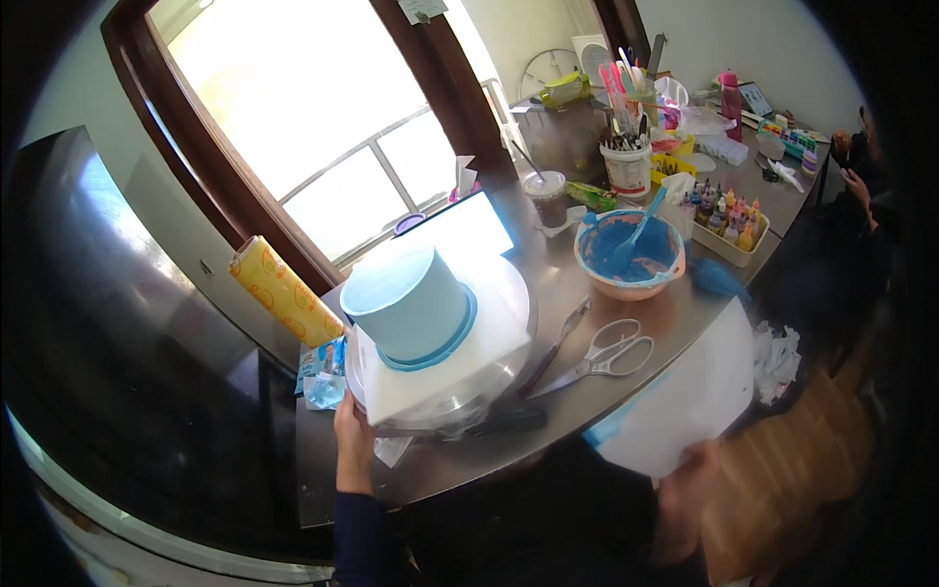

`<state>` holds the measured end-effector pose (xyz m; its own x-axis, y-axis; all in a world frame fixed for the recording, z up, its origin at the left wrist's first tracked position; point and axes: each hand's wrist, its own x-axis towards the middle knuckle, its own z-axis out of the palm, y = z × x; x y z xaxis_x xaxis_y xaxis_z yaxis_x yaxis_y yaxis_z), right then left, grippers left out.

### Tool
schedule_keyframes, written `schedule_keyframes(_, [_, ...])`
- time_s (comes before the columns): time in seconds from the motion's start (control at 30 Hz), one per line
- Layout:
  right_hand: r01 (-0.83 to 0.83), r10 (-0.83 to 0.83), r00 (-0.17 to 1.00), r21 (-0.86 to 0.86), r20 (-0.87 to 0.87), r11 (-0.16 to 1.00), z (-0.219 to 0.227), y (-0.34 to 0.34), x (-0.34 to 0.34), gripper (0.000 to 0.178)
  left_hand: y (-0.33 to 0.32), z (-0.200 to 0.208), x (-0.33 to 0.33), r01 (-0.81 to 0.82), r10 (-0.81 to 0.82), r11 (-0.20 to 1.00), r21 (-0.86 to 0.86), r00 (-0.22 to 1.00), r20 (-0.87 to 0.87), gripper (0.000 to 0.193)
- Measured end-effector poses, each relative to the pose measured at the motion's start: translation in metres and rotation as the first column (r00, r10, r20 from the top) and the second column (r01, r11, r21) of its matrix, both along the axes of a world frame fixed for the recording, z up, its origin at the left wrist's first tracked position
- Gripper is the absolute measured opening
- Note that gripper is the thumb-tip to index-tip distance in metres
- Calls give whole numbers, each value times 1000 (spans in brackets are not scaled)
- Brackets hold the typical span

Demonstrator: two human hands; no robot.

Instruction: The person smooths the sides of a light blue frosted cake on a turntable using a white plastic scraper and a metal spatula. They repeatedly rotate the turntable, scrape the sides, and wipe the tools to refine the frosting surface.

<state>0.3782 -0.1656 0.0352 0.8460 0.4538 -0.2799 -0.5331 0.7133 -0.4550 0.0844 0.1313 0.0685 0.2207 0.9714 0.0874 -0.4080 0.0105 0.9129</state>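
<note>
A pale blue frosted cake (406, 305) with a darker blue ring at its base stands on a white square board (411, 396), over a round turntable (523, 308). At the turntable's near left rim, my left hand (354, 445) is closed on the edge, its fingers partly hidden underneath. My right hand (688, 484), blurred by motion, grips the lower edge of a white sheet (685, 391) with a blue smear, off the table's front edge. Scissors (611, 352) and a slim dark-handled tool (558, 347) lie between the two.
Behind the scissors sits a bowl of blue frosting (631, 259) with a spatula, beside a blue piping bag (717, 278). A drink cup (545, 199), a tub of tools (626, 166) and a tray of colour bottles (729, 230) stand farther back. Another person's hand (859, 189) shows at far right.
</note>
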Motion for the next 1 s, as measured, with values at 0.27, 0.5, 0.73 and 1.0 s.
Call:
schedule_keyframes(0.27, [45, -47, 996, -23, -75, 999, -7, 4, 8, 31, 54, 11, -13, 160, -158, 983, -89, 987, 21, 33])
schedule_keyframes(0.5, [20, -16, 998, -70, 58, 997, -6, 12, 3, 34, 49, 26, -56, 267, -301, 951, -154, 910, -283, 30])
schedule_keyframes(0.73, [31, -27, 963, -12, 267, 999, 5, 19, -18, 50, 59, 30, -144, -147, 149, 987, 61, 721, -677, 34])
schedule_keyframes(1.0, [18, 58, 804, -122, 592, 992, 15, 29, -47, 54, 123, -49, -174, -36, 472, 879, 475, 195, -860, 53])
